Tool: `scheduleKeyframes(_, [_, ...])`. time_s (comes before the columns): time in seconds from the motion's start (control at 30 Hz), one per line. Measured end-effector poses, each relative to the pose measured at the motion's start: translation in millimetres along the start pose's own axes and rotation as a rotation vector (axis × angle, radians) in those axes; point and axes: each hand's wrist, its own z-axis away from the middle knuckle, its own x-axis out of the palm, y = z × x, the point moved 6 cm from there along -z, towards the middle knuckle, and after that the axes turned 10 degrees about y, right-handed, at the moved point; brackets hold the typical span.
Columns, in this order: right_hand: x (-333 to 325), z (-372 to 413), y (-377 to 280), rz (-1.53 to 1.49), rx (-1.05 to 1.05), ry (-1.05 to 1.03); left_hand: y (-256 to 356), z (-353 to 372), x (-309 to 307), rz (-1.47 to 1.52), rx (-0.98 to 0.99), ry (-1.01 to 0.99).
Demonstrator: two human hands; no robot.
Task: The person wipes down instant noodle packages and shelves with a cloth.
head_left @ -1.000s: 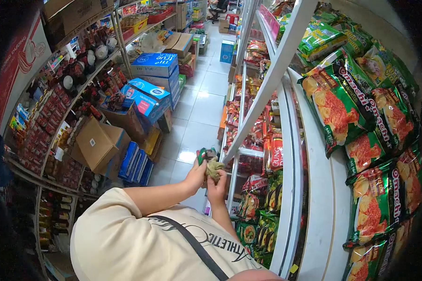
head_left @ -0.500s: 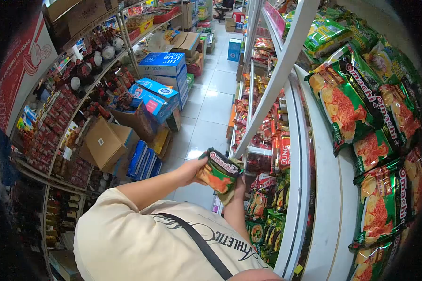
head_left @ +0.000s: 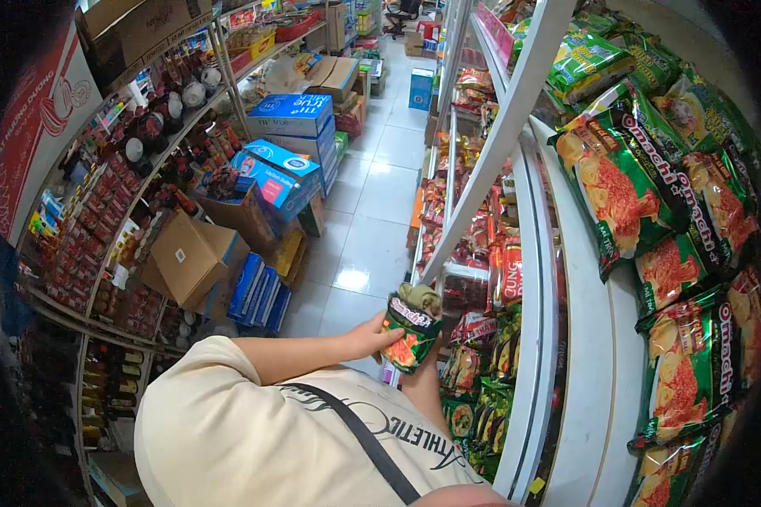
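A green and black Omachi instant noodle packet [head_left: 407,338] is held up in front of my chest, its printed face towards me. My left hand [head_left: 369,335] grips its left edge, thumb on the front. My right hand [head_left: 434,342] is at the packet's right side, mostly hidden behind it. A crumpled olive-green cloth [head_left: 418,296] sticks up over the packet's top edge from my right hand. How the right fingers close on the cloth cannot be seen fully.
More Omachi packets [head_left: 685,359] are piled on the white shelf [head_left: 588,338] at my right. A slanting white shelf post [head_left: 490,144] stands close to my right hand. Blue cartons [head_left: 283,177] and an opened cardboard box [head_left: 193,258] line the left of the tiled aisle [head_left: 372,220].
The packet has turned more upright and moved slightly down and right. My left hand has shifted down and right with it. The cloth has moved from behind the packet's right side to its top edge.
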Motion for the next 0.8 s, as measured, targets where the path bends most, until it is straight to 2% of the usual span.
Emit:
scheduleKeyframes(0.03, [22.8,6.6,-2.9,-0.008,0.038,-0.077,-0.3,-5.7,-6.9,0.03,0.083,0.062])
scheduleKeyframes(0.1, [43.9,13.7,-7.4,-0.014,-0.09,-0.057,7.8,-15.0,-20.2,0.129,0.273,0.203])
scheduleKeyframes(0.13, [54.3,17.7,-9.6,-0.016,-0.154,-0.046,9.4,-21.2,-28.2,0.102,0.289,0.261])
scheduleKeyframes(0.2, [52.5,21.7,-16.1,0.144,-0.33,0.122,19.1,-29.0,-43.2,0.191,0.288,0.368])
scheduleKeyframes(0.23, [52.9,21.5,-14.0,0.172,-0.344,0.116,19.2,-34.5,-48.3,0.254,0.192,0.38])
scheduleKeyframes(0.4, [46.3,18.1,-18.2,0.209,-0.436,0.127,2.3,-25.7,-32.6,0.123,0.003,0.16])
scheduleKeyframes(0.43, [42.3,8.3,-18.0,-0.05,-0.201,0.09,-3.7,-20.0,-22.9,0.03,0.004,0.068])
scheduleKeyframes(0.47, [39.1,10.9,-19.3,-0.006,-0.21,0.048,-11.8,-13.9,-12.9,-0.062,0.006,-0.022])
scheduleKeyframes(0.5, [44.1,17.3,-21.5,0.037,-0.221,0.007,-21.1,-7.4,-4.3,-0.069,0.037,-0.018])
scheduleKeyframes(0.53, [64.2,37.3,-33.0,0.129,-0.408,0.09,-22.5,-1.8,3.9,-0.078,0.067,-0.016])
scheduleKeyframes(0.57, [54.7,29.5,-33.7,0.152,-0.41,0.066,-21.8,-1.0,6.0,-0.022,0.043,-0.004])
scheduleKeyframes(0.6, [56.4,30.0,-29.7,0.074,-0.365,0.016,-24.0,-7.5,-2.4,0.026,0.07,0.043])
scheduleKeyframes(0.67, [18.8,7.9,-17.1,0.084,-0.179,0.26,-30.3,-30.4,-19.8,0.107,0.123,0.097])
scheduleKeyframes(0.7, [-13.3,-16.3,-1.0,0.073,-0.127,0.171,6.9,-17.1,-20.3,0.29,0.153,0.231])
scheduleKeyframes(0.73, [11.2,-2.3,-6.9,0.202,-0.351,0.173,2.9,-30.4,-40.7,0.24,0.168,0.392])
scheduleKeyframes(0.8, [27.0,5.2,-3.8,0.076,-0.258,-0.041,31.5,-32.0,-62.3,0.415,0.279,0.502])
